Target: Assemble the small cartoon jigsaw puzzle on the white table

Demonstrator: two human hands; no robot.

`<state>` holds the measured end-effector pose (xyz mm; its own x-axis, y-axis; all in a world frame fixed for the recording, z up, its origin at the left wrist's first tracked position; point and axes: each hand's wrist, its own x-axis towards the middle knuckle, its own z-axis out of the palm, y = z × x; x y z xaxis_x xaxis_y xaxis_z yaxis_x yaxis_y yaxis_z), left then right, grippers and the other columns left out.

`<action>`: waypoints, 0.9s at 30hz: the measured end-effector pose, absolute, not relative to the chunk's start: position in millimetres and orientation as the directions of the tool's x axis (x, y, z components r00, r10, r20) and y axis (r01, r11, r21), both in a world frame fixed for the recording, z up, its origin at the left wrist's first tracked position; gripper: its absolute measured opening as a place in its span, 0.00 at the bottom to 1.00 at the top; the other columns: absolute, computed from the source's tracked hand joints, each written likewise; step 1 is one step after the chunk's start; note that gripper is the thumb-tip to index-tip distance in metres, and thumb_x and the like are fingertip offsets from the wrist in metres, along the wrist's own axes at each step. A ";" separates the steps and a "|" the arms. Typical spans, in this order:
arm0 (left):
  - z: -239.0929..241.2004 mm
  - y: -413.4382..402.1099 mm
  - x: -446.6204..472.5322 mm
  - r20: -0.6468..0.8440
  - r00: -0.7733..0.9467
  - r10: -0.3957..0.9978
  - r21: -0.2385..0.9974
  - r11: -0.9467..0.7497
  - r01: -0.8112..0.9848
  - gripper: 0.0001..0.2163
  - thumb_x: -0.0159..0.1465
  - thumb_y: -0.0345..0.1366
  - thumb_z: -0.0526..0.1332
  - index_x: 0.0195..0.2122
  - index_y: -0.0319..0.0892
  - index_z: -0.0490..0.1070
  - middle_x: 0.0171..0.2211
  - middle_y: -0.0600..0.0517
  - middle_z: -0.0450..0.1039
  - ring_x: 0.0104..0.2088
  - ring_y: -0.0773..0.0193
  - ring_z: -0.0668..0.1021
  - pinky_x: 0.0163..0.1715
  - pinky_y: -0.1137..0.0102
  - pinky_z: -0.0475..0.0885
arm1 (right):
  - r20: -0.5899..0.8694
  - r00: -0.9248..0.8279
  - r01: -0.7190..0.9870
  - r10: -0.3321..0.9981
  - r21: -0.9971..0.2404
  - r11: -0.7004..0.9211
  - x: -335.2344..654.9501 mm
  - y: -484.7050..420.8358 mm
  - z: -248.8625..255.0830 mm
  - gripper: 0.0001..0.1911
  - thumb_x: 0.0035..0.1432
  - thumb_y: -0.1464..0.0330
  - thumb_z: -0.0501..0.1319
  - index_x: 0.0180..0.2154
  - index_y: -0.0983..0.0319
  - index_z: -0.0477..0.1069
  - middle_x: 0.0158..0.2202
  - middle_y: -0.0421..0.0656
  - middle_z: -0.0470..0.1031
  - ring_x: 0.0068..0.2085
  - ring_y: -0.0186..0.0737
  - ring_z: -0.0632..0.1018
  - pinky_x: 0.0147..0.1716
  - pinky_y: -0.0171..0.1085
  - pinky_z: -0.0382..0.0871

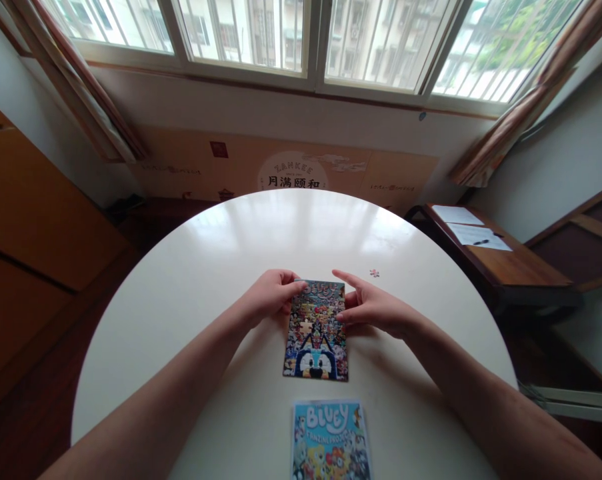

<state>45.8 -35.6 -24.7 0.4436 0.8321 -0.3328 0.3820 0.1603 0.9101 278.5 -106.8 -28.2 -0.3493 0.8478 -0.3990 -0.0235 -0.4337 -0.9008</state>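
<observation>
A small jigsaw puzzle point(318, 337), crowded with cartoon figures and a blue dog's head at its lower end, is between my hands over the white table. A pale, piece-shaped gap point(306, 327) shows left of its middle. My left hand point(275, 291) is closed on its upper left edge, thumb on the face and fingers partly hidden behind. On the right edge, my right hand point(373, 307) rests its thumb on the border, with the index finger stretched out above. One loose puzzle piece point(375, 273) lies beyond my right hand.
A blue Bluey picture sheet point(331, 440) lies on the round white table point(141, 360) near me. To the right stands a wooden bench point(518, 267) with papers point(481, 237) and a dark pen. Windows, curtains and a printed cardboard panel point(395, 173) are behind.
</observation>
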 end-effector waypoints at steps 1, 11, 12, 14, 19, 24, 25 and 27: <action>-25.2 -35.2 45.4 -0.332 0.447 0.831 0.912 0.161 0.378 0.10 0.61 0.41 0.64 0.33 0.39 0.73 0.23 0.53 0.71 0.21 0.69 0.69 0.22 0.72 0.66 | -0.393 -0.343 -0.024 0.853 -0.904 -0.426 277.0 -107.6 -28.2 0.62 0.49 0.73 0.73 0.73 0.59 0.36 0.39 0.46 0.80 0.42 0.48 0.83 0.39 0.43 0.81; -26.9 -32.0 42.5 -0.367 0.400 0.840 0.878 0.170 0.448 0.11 0.63 0.41 0.62 0.35 0.37 0.74 0.26 0.50 0.75 0.22 0.67 0.73 0.24 0.70 0.71 | -0.396 -0.294 -0.152 0.870 -0.879 -0.452 262.5 -112.3 -31.5 0.70 0.43 0.78 0.73 0.73 0.52 0.28 0.48 0.49 0.78 0.42 0.49 0.82 0.39 0.44 0.79; -27.1 -31.8 42.4 -0.359 0.393 0.846 0.866 0.145 0.478 0.11 0.64 0.41 0.61 0.35 0.37 0.75 0.26 0.49 0.75 0.22 0.66 0.73 0.24 0.69 0.72 | -0.401 -0.284 -0.145 0.871 -0.880 -0.452 261.5 -111.8 -31.8 0.71 0.42 0.78 0.73 0.73 0.52 0.27 0.48 0.48 0.77 0.42 0.48 0.82 0.38 0.44 0.79; -27.6 -32.5 41.6 -0.291 0.381 0.878 0.825 0.029 0.564 0.12 0.64 0.42 0.60 0.37 0.38 0.76 0.28 0.47 0.76 0.26 0.62 0.76 0.26 0.66 0.74 | -0.398 -0.260 -0.123 0.880 -0.890 -0.439 259.6 -110.6 -32.4 0.71 0.41 0.79 0.73 0.73 0.52 0.27 0.47 0.48 0.77 0.40 0.47 0.82 0.37 0.42 0.78; -28.7 -43.9 41.2 0.246 0.417 0.875 0.542 -0.481 0.689 0.12 0.64 0.36 0.62 0.47 0.41 0.77 0.47 0.43 0.76 0.48 0.51 0.76 0.50 0.55 0.73 | -0.384 -0.214 -0.094 0.898 -0.907 -0.411 254.8 -109.3 -32.3 0.71 0.41 0.79 0.72 0.73 0.52 0.27 0.46 0.47 0.77 0.40 0.45 0.82 0.38 0.41 0.77; -38.0 -53.4 50.1 0.313 0.699 0.643 0.538 -0.726 0.428 0.04 0.62 0.32 0.64 0.35 0.46 0.80 0.42 0.48 0.78 0.44 0.55 0.76 0.49 0.57 0.73 | -0.395 -0.182 -0.081 0.900 -0.907 -0.414 256.4 -111.4 -28.7 0.70 0.42 0.79 0.72 0.73 0.55 0.27 0.39 0.43 0.77 0.38 0.43 0.81 0.36 0.39 0.76; -40.7 -53.2 51.8 0.306 0.722 0.620 0.550 -0.735 0.398 0.04 0.62 0.33 0.64 0.35 0.46 0.80 0.41 0.48 0.78 0.44 0.56 0.76 0.48 0.58 0.73 | -0.404 -0.180 -0.082 0.897 -0.902 -0.423 257.6 -112.1 -27.4 0.69 0.43 0.79 0.71 0.73 0.55 0.27 0.38 0.42 0.78 0.37 0.43 0.81 0.36 0.39 0.76; -45.5 -51.5 54.0 0.298 0.747 0.594 0.564 -0.741 0.364 0.05 0.62 0.33 0.65 0.36 0.46 0.81 0.41 0.48 0.79 0.44 0.56 0.76 0.48 0.58 0.72 | -0.439 -0.186 -0.083 0.879 -0.884 -0.459 260.3 -113.4 -24.2 0.68 0.44 0.79 0.70 0.73 0.56 0.26 0.38 0.42 0.78 0.38 0.43 0.81 0.37 0.39 0.77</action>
<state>54.0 -51.5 -45.5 0.7474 0.5938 0.2981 0.3636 -0.7411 0.5644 260.3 -113.4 -24.2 -0.1855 0.8791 -0.4390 -0.0829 -0.4592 -0.8845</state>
